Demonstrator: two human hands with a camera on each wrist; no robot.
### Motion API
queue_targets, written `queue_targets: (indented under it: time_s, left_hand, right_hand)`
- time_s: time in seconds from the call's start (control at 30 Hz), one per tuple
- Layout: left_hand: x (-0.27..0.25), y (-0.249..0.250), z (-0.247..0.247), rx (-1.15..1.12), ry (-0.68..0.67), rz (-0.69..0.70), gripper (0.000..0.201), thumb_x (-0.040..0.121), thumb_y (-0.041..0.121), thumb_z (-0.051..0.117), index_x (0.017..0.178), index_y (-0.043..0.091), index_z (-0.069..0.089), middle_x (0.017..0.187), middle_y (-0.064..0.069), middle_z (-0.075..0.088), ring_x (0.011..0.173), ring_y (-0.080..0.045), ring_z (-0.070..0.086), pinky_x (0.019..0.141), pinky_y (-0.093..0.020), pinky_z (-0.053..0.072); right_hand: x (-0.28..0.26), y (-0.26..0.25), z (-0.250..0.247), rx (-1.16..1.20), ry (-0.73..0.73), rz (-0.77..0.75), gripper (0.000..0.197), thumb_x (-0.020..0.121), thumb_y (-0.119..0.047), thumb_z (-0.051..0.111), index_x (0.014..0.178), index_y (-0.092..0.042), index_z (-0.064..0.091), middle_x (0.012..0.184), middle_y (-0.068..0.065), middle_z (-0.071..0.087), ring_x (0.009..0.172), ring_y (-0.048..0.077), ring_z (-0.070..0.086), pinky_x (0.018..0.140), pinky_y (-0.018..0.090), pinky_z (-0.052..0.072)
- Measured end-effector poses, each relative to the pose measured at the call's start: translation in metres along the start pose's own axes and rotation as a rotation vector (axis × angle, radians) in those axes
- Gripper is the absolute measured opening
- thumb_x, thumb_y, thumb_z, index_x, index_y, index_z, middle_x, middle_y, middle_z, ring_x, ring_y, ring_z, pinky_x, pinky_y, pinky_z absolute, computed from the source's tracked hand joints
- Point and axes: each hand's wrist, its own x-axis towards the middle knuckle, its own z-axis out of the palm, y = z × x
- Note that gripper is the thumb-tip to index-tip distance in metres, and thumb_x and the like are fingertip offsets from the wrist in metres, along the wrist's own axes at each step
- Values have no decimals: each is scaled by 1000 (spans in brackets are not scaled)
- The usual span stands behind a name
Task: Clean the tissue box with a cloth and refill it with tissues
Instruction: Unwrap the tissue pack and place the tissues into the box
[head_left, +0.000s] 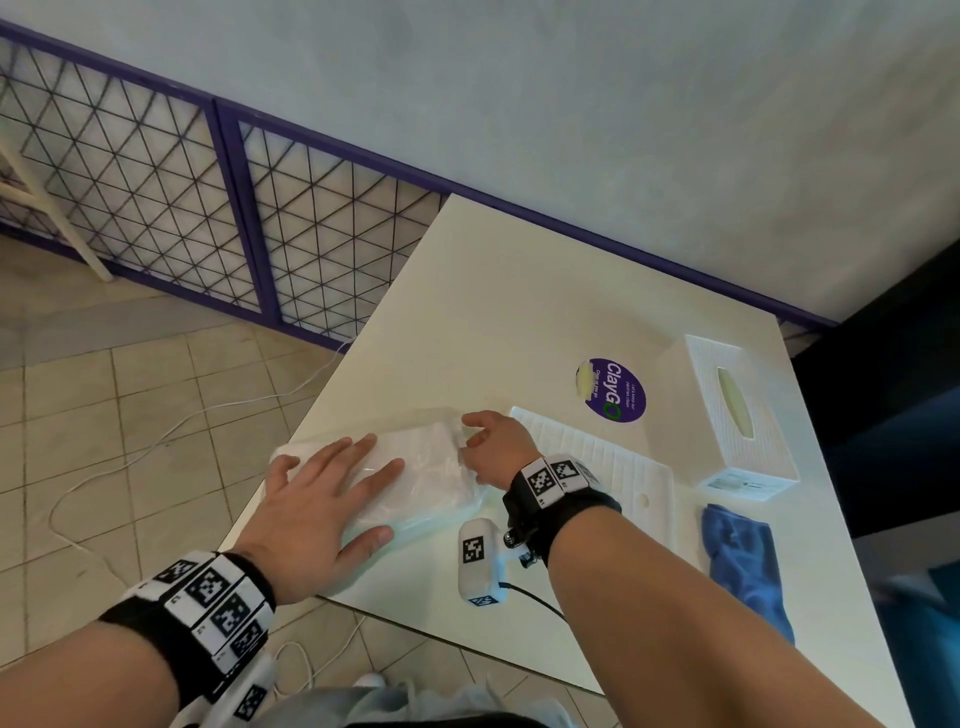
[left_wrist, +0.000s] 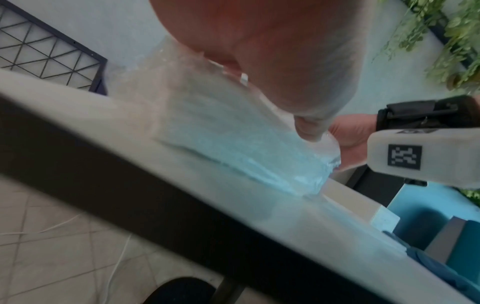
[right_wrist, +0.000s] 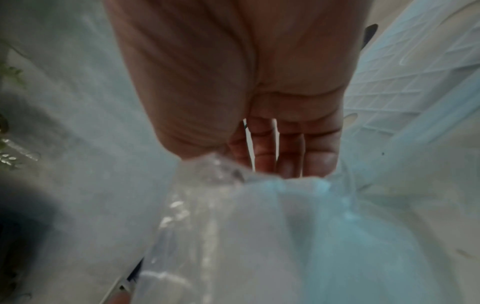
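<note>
A pack of tissues in clear plastic wrap (head_left: 421, 480) lies near the table's left edge. My left hand (head_left: 358, 483) presses flat on it, fingers spread and straight. At the pack's far right end my right hand (head_left: 471, 435) pinches the wrapper between thumb and fingers. The right wrist view shows those fingers (right_wrist: 285, 156) reaching into crumpled plastic (right_wrist: 259, 226). The left wrist view shows the pack (left_wrist: 233, 144) under my palm. The white tissue box (head_left: 737, 415), with its oval slot facing up, stands at the right. Its ribbed white base panel (head_left: 613, 467) lies flat beside my right wrist. A blue cloth (head_left: 743, 566) lies in front of the box.
A purple round sticker (head_left: 615, 391) is on the white table (head_left: 493, 312) behind the panel. The table's left edge runs just under my left wrist. A white cable (head_left: 156, 441) trails over the tiled floor. A purple-framed mesh fence (head_left: 208, 208) stands at the far left.
</note>
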Motion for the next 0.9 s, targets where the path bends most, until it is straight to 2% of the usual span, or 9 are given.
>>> queue_targets:
  time_s: [0.07,0.13,0.23,0.3,0.5,0.57,0.67,0.77,0.9]
  left_hand:
    - [8,1,-8,19,-27,-35,72,82,77,27,145,42,30,154,-1,32,138,-23,29,100,-55,22]
    - [17,1,-14,50,-40,-59,82,73,86,28,144,46,28,157,-3,24,142,-25,17,103,-56,13]
    - [27,-2,-14,62,-81,-68,91,66,91,26,145,53,2,160,1,-10,146,-27,-12,108,-57,-4]
    - [29,-3,-13,61,-153,-82,90,68,90,23,143,54,-10,159,2,-20,145,-25,-20,110,-57,-8]
    - [27,-1,-3,89,-209,-115,85,74,86,18,141,52,-19,159,0,-20,145,-25,-19,110,-57,-10]
    - [28,0,-1,86,-188,-119,85,73,86,18,142,51,-18,159,0,-18,146,-25,-17,109,-58,-10]
    - [27,0,0,70,-179,-121,86,73,86,19,143,50,-17,160,0,-15,146,-26,-14,109,-58,-8]
    - [27,-1,-1,66,-181,-119,87,73,86,19,142,50,-18,160,0,-15,146,-25,-14,110,-58,-7]
    - [28,0,-1,69,-169,-111,86,73,86,20,143,50,-17,160,-2,-14,146,-26,-13,109,-59,-7]
  right_hand:
    - [0,-3,0,47,1,13,45,85,-12,60,129,-18,52,95,1,60,89,23,62,86,40,57]
    - [1,-3,0,120,-8,39,33,85,-12,59,117,-20,57,100,7,66,86,25,63,84,43,58]
    - [0,0,-3,225,-11,56,13,83,-16,63,93,-24,59,108,15,69,83,25,64,81,46,59]
    - [-2,1,-6,199,-22,9,17,82,-16,69,94,-21,58,110,9,65,88,22,63,81,40,59]
    - [-7,6,-10,12,18,-73,49,64,-19,86,94,-15,47,83,-7,45,74,14,50,72,32,55]
    - [-8,7,-11,-33,-1,-104,42,63,-17,87,85,-17,51,80,-7,47,73,13,49,69,30,53]
    - [-13,7,-12,-58,-64,-144,28,64,-18,86,65,-22,58,77,-4,56,69,9,50,61,18,44]
    - [-18,6,-15,-14,-121,-149,26,67,-15,84,61,-23,61,70,-5,58,61,4,50,53,7,43]
    - [-18,6,-13,-24,-110,-126,39,61,-22,88,65,-22,49,70,-5,50,66,13,47,64,26,42]
